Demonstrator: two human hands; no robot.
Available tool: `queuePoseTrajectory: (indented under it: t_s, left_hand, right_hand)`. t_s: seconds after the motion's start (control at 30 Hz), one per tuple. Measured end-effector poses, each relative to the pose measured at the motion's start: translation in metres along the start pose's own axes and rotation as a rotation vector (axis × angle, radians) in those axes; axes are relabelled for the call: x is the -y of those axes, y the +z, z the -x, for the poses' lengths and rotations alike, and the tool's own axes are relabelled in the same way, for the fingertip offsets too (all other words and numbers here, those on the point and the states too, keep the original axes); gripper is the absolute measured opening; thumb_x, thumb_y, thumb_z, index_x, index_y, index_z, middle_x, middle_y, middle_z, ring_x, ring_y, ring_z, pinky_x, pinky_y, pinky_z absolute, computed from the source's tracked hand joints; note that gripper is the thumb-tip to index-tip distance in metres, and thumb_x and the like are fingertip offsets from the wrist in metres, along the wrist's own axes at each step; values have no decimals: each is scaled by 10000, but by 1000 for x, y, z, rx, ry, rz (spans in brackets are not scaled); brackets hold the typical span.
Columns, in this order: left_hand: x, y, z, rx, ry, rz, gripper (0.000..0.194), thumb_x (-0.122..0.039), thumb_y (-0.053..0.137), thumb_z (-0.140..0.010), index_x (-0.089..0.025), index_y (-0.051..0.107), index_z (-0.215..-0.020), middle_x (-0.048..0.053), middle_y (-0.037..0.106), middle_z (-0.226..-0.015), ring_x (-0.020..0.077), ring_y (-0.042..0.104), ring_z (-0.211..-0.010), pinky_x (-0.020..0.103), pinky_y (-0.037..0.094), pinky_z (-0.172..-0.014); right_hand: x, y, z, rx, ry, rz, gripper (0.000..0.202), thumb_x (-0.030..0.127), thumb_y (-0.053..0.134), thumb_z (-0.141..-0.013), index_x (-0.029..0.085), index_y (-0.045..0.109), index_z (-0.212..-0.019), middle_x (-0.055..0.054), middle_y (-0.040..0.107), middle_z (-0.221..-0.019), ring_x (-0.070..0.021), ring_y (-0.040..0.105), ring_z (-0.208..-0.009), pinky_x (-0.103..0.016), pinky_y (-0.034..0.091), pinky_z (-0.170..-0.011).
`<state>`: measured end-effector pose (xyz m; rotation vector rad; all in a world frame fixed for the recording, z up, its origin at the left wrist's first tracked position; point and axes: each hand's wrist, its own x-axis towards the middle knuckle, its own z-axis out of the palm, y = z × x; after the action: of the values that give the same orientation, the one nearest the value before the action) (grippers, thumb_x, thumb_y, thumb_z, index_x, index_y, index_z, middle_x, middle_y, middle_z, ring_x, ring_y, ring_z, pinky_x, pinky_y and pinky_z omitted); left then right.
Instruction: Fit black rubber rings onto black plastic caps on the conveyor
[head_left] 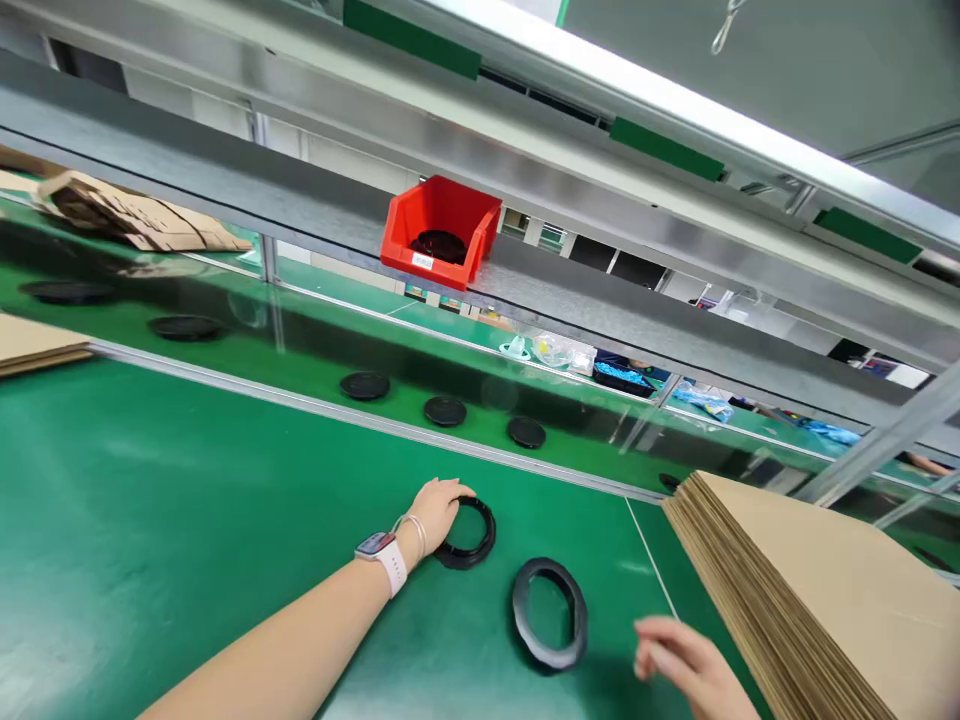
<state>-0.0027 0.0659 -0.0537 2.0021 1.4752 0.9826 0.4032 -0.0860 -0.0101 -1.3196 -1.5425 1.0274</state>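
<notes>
A thin black ring (488,541) lies on the green table, and my left hand (437,512) is closed over its left side, with a watch and bracelet on the wrist. Nearer to me rests a thicker black ring (551,657), touched by neither hand. To the right of that ring is my right hand (679,655), slightly blurred, its thumb and fingers apart and nothing between them.
Several black discs (445,411) sit on the green conveyor strip (292,400) behind the table. Stacked cardboard (832,580) stands at the right, more cardboard (37,342) at the left. A red bin (480,235) holding black parts is on the shelf (585,300) above.
</notes>
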Motion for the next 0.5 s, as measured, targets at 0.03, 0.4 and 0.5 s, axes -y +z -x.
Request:
queuePoseTrajectory:
  t_s: [0.03, 0.4, 0.5]
  left_hand:
    - [-1, -2, 1, 12, -2, 30, 187, -277, 602, -971, -169, 705, -1082, 82, 701, -1194, 260, 561, -1279, 577, 310, -1183]
    - [-26, 3, 18, -60, 7, 269, 310, -82, 431, -824, -219, 709, -830, 45, 730, -934, 199, 665, -951, 345, 514, -930]
    - [-32, 3, 26, -54, 41, 292, 292, -120, 425, -855, -223, 697, -832, 52, 727, -968, 196, 659, -979, 347, 509, -949]
  right_hand:
    - [3, 6, -28, -4, 7, -7, 543, 707, 734, -851, 187, 724, -1010, -82, 655, -819, -263, 616, -793, -396, 508, -793]
    - [37, 159, -195, 631, -172, 319, 413, 361, 763, -771, 233, 724, -1162, -31, 610, -963, -173, 527, -749, -277, 400, -681]
    - [37, 167, -191, 654, -219, 287, 160, 251, 698, -783, 203, 723, -934, 10, 564, -808, -150, 474, -704, -255, 348, -643]
